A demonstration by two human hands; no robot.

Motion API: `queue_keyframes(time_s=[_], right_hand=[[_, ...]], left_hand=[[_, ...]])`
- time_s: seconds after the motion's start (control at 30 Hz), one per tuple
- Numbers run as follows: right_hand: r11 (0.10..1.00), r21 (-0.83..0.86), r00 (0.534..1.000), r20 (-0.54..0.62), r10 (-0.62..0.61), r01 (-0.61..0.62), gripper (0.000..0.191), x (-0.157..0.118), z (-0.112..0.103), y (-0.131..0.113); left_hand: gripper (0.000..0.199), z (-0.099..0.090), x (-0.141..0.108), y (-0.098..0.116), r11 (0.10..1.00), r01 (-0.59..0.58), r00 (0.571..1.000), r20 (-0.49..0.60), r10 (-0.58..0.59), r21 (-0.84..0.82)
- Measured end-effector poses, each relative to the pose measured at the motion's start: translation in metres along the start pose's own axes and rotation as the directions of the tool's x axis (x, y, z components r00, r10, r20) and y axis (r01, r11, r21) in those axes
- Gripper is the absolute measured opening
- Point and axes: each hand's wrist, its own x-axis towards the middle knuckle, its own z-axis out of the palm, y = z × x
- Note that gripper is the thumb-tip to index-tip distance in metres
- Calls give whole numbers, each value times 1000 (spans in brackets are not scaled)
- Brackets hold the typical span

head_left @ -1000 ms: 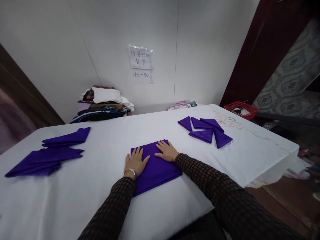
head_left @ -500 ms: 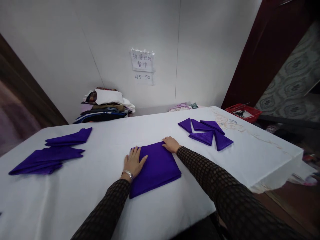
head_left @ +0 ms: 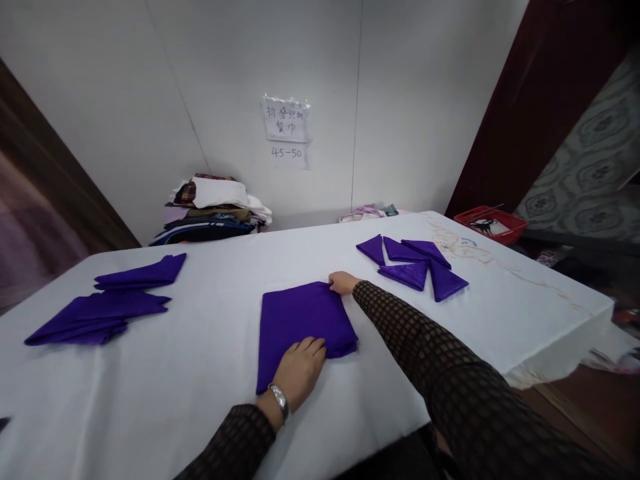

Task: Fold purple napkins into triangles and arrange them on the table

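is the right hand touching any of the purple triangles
No, the right hand is at the far right corner of the flat purple cloth, apart from the triangles.

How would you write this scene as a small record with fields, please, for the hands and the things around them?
left hand: on near edge of folded purple cloth
right hand: at that cloth's far right corner, seemingly pinching it
right side of table: five purple triangles
left side of table: two purple cloths, loosely folded
surface: white tablecloth
beyond table: clothes pile, red basket
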Motion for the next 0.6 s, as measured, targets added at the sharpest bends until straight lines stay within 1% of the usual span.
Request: queue_keyframes(time_s=[0.1,0.2,0.3,0.37,0.4,0.43,0.47,0.5,0.53,0.57,0.6], right_hand=[[989,136,998,15,63,-64,31,-16,-4,7],[940,314,991,29,128,-131,28,-46,-2,17],[856,488,985,65,159,-170,19,-88,14,23],[787,591,984,88,156,-178,25,-119,31,22],[726,665,984,101,146,-176,34,-135,39,21],[604,778,985,117,130,-172,45,-149,48,19],[489,856,985,127,120,-170,58,-162,55,16],[390,906,985,130,116,-165,68,-175,61,14],[317,935,985,125,122,-158,76,-185,66,11],[292,945,984,114,134,-149,82,-195,70,9],[291,947,984,99,145,-138,85,-204,73,8]], left_hand=[[30,0,-3,-15,998,-40,999,-18,41,52],[30,-2,-17,-47,997,-36,995,-92,42,65],[32,-3,-35,-85,999,0,987,-162,5,32],[34,-4,-45,-101,999,37,986,-160,-37,-3],[36,-5,-49,-102,998,59,986,-154,-62,-25],[39,-6,-52,-98,996,79,985,-147,-85,-50],[44,-9,-54,-90,992,93,984,-142,-104,-80],[48,-12,-55,-77,988,99,984,-135,-115,-114],[52,-15,-56,-61,984,93,986,-123,-112,-150],[53,-17,-56,-43,979,69,990,-109,-92,-193],[49,-19,-55,-24,971,36,994,-91,-59,-235]])
